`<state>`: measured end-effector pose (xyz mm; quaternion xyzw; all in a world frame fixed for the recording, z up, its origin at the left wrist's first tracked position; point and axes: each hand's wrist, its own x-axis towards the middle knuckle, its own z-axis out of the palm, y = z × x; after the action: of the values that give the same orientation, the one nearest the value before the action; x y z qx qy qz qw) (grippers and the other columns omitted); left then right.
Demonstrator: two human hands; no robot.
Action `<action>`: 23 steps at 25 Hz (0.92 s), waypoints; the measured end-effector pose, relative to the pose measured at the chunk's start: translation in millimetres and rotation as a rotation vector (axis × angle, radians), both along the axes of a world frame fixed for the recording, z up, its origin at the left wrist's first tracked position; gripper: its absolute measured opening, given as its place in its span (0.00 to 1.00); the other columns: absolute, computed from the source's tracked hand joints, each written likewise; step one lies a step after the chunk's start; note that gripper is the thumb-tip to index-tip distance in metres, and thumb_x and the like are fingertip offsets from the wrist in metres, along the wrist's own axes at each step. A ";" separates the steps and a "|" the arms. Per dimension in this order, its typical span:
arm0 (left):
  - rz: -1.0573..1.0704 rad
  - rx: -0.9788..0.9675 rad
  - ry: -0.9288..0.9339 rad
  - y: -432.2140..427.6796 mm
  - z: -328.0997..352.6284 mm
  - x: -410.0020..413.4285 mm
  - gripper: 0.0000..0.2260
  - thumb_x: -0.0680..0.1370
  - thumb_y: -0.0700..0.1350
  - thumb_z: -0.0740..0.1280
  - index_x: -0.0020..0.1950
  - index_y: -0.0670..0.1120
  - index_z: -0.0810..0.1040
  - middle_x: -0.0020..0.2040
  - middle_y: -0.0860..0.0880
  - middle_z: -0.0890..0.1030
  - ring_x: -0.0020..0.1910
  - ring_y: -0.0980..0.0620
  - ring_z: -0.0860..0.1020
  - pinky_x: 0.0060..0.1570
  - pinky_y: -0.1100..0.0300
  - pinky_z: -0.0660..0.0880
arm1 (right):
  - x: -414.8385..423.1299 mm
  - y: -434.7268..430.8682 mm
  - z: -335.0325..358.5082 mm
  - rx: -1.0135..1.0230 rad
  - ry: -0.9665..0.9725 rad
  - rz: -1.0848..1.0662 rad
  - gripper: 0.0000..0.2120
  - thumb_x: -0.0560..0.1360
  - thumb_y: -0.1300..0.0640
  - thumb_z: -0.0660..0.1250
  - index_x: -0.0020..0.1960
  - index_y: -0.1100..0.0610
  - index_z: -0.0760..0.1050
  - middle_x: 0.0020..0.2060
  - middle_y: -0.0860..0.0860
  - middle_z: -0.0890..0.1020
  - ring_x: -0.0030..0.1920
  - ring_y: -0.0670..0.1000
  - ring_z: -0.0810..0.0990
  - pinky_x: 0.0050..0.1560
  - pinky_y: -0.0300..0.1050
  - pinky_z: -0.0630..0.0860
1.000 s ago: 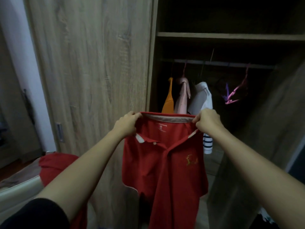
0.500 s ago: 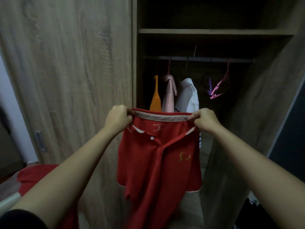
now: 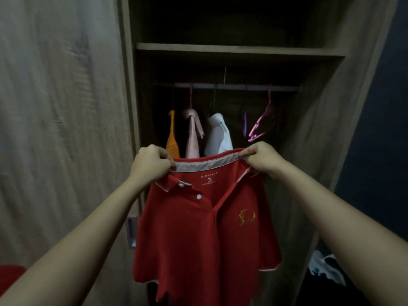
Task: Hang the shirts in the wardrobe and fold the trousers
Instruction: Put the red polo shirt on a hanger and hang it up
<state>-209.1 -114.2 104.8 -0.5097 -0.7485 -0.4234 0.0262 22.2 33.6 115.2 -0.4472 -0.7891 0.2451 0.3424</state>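
A red polo shirt [image 3: 198, 235] hangs in front of the open wardrobe, held up by its collar. My left hand [image 3: 150, 166] pinches the collar's left end and my right hand [image 3: 262, 160] pinches its right end. The collar is stretched flat between them, with the buttons and a yellow chest logo facing me. Behind it the wardrobe rail [image 3: 227, 86] carries an orange shirt [image 3: 172, 138], a pink shirt [image 3: 193, 133] and a white shirt [image 3: 218, 135]. An empty pink hanger [image 3: 261, 124] hangs at the rail's right, a purple one [image 3: 244, 124] beside it.
The sliding wooden door [image 3: 61, 129] fills the left side. A shelf [image 3: 238, 49] runs above the rail. The wardrobe's right wall [image 3: 320, 151] stands close to my right arm. Red cloth [image 3: 11, 277] lies at bottom left, light cloth [image 3: 324, 268] at bottom right.
I have stepped closer to the wardrobe and turned right, so the opening now sits in the middle. Both hands keep the same hold on the collar.
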 end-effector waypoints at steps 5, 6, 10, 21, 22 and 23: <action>-0.164 0.132 0.077 62.8 18.5 37.4 0.12 0.72 0.47 0.64 0.53 0.49 0.81 0.50 0.51 0.81 0.47 0.53 0.78 0.50 0.61 0.72 | 21.7 35.4 23.8 0.042 -0.103 0.101 0.14 0.72 0.66 0.62 0.48 0.53 0.84 0.45 0.51 0.85 0.48 0.49 0.82 0.54 0.44 0.79; -0.165 0.167 0.076 83.7 24.3 46.6 0.12 0.74 0.46 0.64 0.55 0.49 0.81 0.50 0.51 0.82 0.47 0.53 0.79 0.51 0.61 0.72 | 23.9 40.4 24.1 0.078 -0.151 0.125 0.16 0.71 0.67 0.61 0.49 0.54 0.84 0.45 0.51 0.85 0.47 0.49 0.82 0.53 0.44 0.80; -0.230 0.158 -0.102 178.1 55.7 83.4 0.14 0.76 0.47 0.64 0.60 0.47 0.78 0.50 0.48 0.83 0.47 0.51 0.81 0.54 0.58 0.77 | 32.6 57.4 25.0 0.189 -0.321 0.193 0.17 0.71 0.67 0.60 0.53 0.56 0.82 0.51 0.52 0.84 0.52 0.49 0.81 0.53 0.40 0.77; -0.061 0.010 -0.278 323.9 73.7 115.7 0.15 0.79 0.42 0.58 0.60 0.34 0.75 0.58 0.35 0.77 0.56 0.37 0.77 0.45 0.56 0.71 | 67.5 112.2 27.0 0.213 -0.393 0.257 0.21 0.69 0.69 0.60 0.58 0.55 0.80 0.55 0.50 0.81 0.52 0.46 0.79 0.50 0.37 0.76; -0.053 0.015 -0.244 320.3 76.1 118.1 0.15 0.79 0.41 0.56 0.60 0.34 0.75 0.59 0.35 0.77 0.57 0.37 0.76 0.47 0.56 0.70 | 69.0 113.9 25.0 0.211 -0.393 0.256 0.22 0.69 0.69 0.60 0.58 0.55 0.80 0.55 0.50 0.81 0.53 0.46 0.79 0.53 0.38 0.77; -0.043 0.011 -0.215 316.5 78.1 119.7 0.15 0.79 0.40 0.56 0.61 0.35 0.74 0.60 0.35 0.76 0.59 0.37 0.74 0.49 0.56 0.70 | 69.5 114.7 22.7 0.196 -0.400 0.256 0.22 0.69 0.69 0.60 0.58 0.55 0.80 0.56 0.50 0.81 0.54 0.46 0.79 0.55 0.38 0.76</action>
<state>-89.4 202.4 182.9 -0.4771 -0.7336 -0.4802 -0.0604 91.7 148.4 137.9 -0.3478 -0.9114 0.1154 0.1873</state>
